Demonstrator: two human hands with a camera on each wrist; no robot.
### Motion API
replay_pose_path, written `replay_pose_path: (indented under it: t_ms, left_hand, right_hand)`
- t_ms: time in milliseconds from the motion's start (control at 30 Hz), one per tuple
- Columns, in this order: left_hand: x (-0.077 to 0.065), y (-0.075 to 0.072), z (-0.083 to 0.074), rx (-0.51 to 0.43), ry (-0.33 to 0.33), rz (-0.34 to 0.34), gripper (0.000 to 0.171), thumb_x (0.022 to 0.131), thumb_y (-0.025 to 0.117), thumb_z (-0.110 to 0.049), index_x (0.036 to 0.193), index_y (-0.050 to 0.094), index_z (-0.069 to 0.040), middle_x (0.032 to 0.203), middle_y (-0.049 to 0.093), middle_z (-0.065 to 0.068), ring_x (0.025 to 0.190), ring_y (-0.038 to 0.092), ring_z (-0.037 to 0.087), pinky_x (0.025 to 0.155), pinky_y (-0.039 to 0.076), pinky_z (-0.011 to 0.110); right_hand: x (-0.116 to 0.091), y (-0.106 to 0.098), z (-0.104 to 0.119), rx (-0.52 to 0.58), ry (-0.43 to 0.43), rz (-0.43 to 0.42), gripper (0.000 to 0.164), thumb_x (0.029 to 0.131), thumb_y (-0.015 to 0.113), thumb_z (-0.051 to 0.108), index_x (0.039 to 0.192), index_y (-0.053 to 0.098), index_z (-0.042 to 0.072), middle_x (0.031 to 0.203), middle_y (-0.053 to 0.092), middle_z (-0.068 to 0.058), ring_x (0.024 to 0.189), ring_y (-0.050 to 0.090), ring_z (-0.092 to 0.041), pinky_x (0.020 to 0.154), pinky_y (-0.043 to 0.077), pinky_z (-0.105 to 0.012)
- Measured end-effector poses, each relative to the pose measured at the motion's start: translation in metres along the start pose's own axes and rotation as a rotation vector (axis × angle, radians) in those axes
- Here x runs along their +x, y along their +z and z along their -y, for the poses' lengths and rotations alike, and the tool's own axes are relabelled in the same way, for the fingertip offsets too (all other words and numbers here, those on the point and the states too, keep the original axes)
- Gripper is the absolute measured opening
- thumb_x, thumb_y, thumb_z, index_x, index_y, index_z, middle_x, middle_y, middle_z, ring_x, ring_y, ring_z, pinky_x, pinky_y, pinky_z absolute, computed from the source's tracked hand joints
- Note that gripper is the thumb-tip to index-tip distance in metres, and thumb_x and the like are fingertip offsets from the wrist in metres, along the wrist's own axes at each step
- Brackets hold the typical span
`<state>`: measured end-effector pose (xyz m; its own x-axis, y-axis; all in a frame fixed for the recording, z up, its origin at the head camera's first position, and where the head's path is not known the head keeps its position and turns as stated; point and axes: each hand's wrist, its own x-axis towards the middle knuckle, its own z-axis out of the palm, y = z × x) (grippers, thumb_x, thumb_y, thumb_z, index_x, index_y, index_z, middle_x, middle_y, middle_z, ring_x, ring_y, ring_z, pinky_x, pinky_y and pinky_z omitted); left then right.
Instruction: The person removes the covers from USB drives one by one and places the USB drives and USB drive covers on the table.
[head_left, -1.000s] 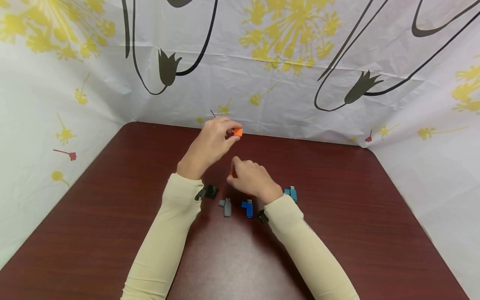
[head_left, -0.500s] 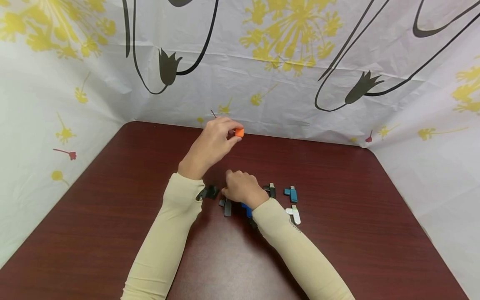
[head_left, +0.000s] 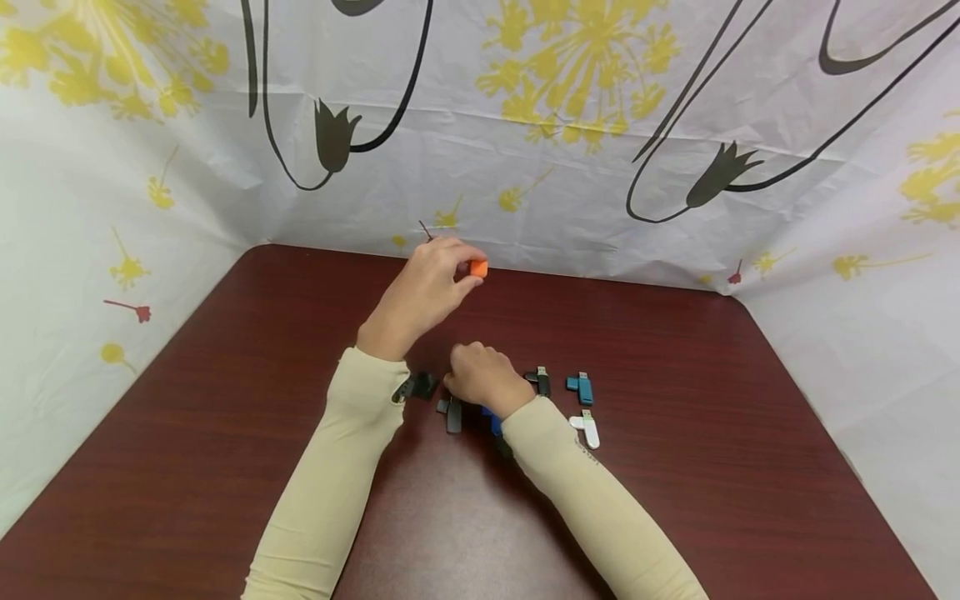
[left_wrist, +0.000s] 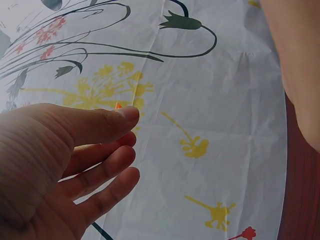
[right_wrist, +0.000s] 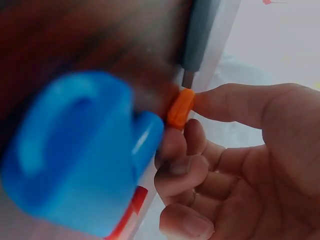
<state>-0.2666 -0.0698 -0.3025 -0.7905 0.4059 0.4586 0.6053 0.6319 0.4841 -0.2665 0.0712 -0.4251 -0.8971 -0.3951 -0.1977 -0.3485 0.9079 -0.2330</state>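
In the head view my left hand (head_left: 427, 283) is raised over the far part of the table, pinching a small orange block-like piece (head_left: 478, 268) between thumb and fingers. Only an orange tip (left_wrist: 118, 106) shows behind the thumb in the left wrist view. Lower down, my right hand (head_left: 482, 377) is by the USB sticks. The right wrist view shows it pinching a small orange cap-like piece (right_wrist: 181, 110), close to the metal plug of a grey USB stick (right_wrist: 197, 40). A blue USB stick (right_wrist: 75, 160) looms large there; in the head view the right hand and wrist partly cover it.
Right of the right hand lie a black USB stick (head_left: 543, 383), a teal one (head_left: 585, 389) and a white one (head_left: 591, 431). A red piece (right_wrist: 129, 216) shows behind the blue stick. A patterned white sheet (head_left: 525, 208) walls the dark red table (head_left: 712, 400).
The right hand has come down toward me and slightly left, to the grey USB stick, uncovering the black and white sticks. The left hand with its orange piece has barely moved.
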Motion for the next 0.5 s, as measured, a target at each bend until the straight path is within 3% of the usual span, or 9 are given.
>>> replay_pose_path:
  t_ms: [33,100,300,400,500]
  left_hand:
    - [0.000,0.000,0.000,0.001,-0.002,0.003,0.030,0.102,0.077,-0.011,0.130,0.076,-0.004,0.126,0.074,0.012,0.105,0.067,0.026,0.092,0.059,0.037]
    - [-0.001,0.000,0.001,0.003,-0.005,0.009,0.030,0.102,0.077,-0.011,0.131,0.076,-0.004,0.127,0.074,0.012,0.106,0.068,0.026,0.093,0.059,0.037]
    - [0.001,-0.002,0.003,0.007,-0.025,0.053,0.029,0.101,0.077,-0.010,0.130,0.076,-0.004,0.126,0.075,0.013,0.104,0.071,0.025,0.092,0.061,0.037]
    - [0.003,-0.003,0.005,0.020,-0.071,0.121,0.025,0.102,0.076,-0.009,0.126,0.077,-0.004,0.122,0.076,0.012,0.103,0.071,0.025,0.091,0.061,0.038]
    - [0.004,-0.003,0.006,0.036,-0.158,0.230,0.024,0.104,0.074,-0.011,0.126,0.076,-0.005,0.120,0.075,0.011,0.102,0.069,0.025,0.091,0.060,0.039]
  right_hand:
    - [0.000,-0.002,-0.001,0.007,-0.001,0.005,0.037,0.108,0.064,0.035,0.076,0.060,0.016,0.066,0.052,0.000,0.061,0.058,-0.019,0.061,0.050,-0.038]
    - [-0.014,-0.024,0.012,0.037,0.025,0.037,0.033,0.109,0.065,0.030,0.080,0.063,0.014,0.067,0.056,-0.002,0.061,0.060,-0.020,0.062,0.050,-0.038]
    - [-0.036,-0.062,0.009,0.104,0.043,-0.010,0.024,0.110,0.064,0.031,0.097,0.066,0.011,0.073,0.059,-0.003,0.060,0.057,-0.017,0.062,0.048,-0.035]
    - [-0.044,-0.078,0.000,0.131,0.060,-0.061,0.022,0.109,0.064,0.032,0.103,0.066,0.011,0.078,0.064,-0.004,0.063,0.061,-0.018,0.062,0.049,-0.034]
    - [-0.052,-0.093,-0.010,0.167,0.071,-0.114,0.022,0.109,0.064,0.032,0.105,0.067,0.010,0.080,0.064,-0.005,0.064,0.060,-0.019,0.061,0.048,-0.035]
